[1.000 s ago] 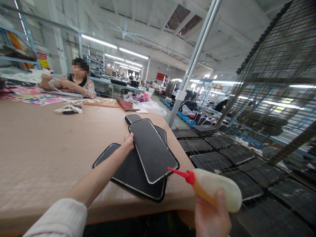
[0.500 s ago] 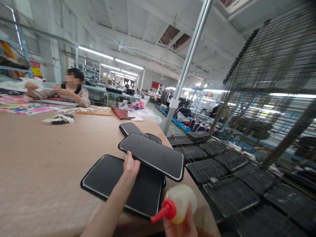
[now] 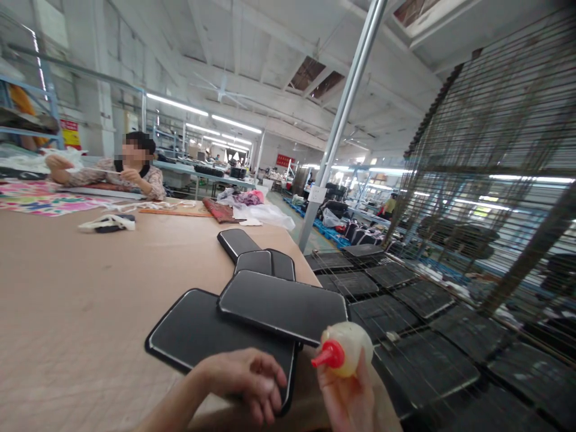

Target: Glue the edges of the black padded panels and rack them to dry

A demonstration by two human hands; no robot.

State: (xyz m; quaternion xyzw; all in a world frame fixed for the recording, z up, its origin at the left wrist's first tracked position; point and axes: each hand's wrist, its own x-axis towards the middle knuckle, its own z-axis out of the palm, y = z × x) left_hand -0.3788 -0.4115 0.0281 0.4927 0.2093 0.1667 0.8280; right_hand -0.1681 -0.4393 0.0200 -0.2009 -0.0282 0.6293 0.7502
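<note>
My right hand (image 3: 346, 396) is wrapped round a squeeze bottle (image 3: 355, 342) of pale yellowish liquid, its red nozzle pointing left. My left hand (image 3: 252, 381) hovers over the near part of a black rounded panel (image 3: 193, 327), fingers loosely bent and apart, holding nothing. Whether its fingertips touch the panel I cannot tell. A second black panel (image 3: 283, 303) lies across the first one's upper right part, with a thin whitish line along its edge. Beyond it lie more black panels, one of them a narrow panel (image 3: 238, 242), overlapping each other.
The brown-covered table (image 3: 112, 270) stretches left and forward. On the right, a wire rack (image 3: 490, 120) stands tilted up, with several black panels (image 3: 427, 354) on its lower shelf. A metal post (image 3: 335, 114) rises behind the table corner. Across the table a person (image 3: 135, 168) handles white strips.
My left hand has let go of the upper panel and drawn back toward me. That panel now lies lower and nearer. The bottle has moved slightly up and right.
</note>
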